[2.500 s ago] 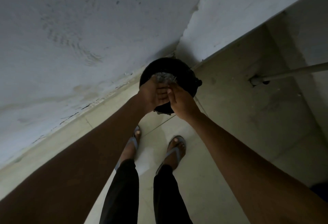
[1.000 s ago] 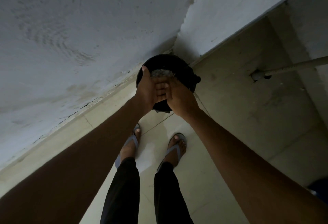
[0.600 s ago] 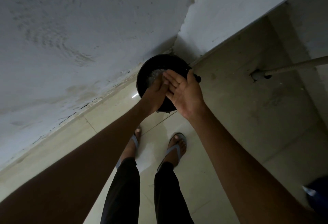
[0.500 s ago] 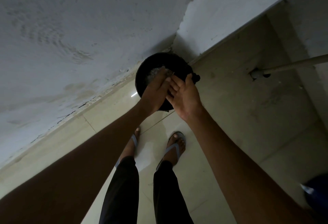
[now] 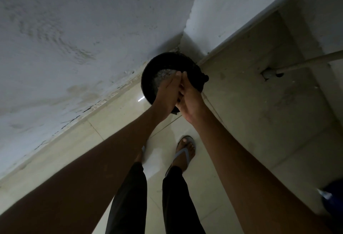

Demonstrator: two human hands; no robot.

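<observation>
Handwashing looks about midway — left hand (image 5: pixel 167 95) and right hand (image 5: pixel 190 100) pressed palm to palm, fingers near straight, nothing held, above black bucket (image 5: pixel 147 83) at frame centre — rinse likely left.

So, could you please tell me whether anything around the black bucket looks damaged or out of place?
Yes: the wall left of the black bucket is stained, with a crack along its base. The bucket stands upright in the corner.

A dim corner is shown, where a rough, stained white wall (image 5: pixel 74 29) is met by a second white wall (image 5: pixel 232 1), with pale glossy floor tiles (image 5: pixel 115 128) laid below and a pipe (image 5: pixel 306 62) set into bare concrete (image 5: pixel 259 113).
</observation>
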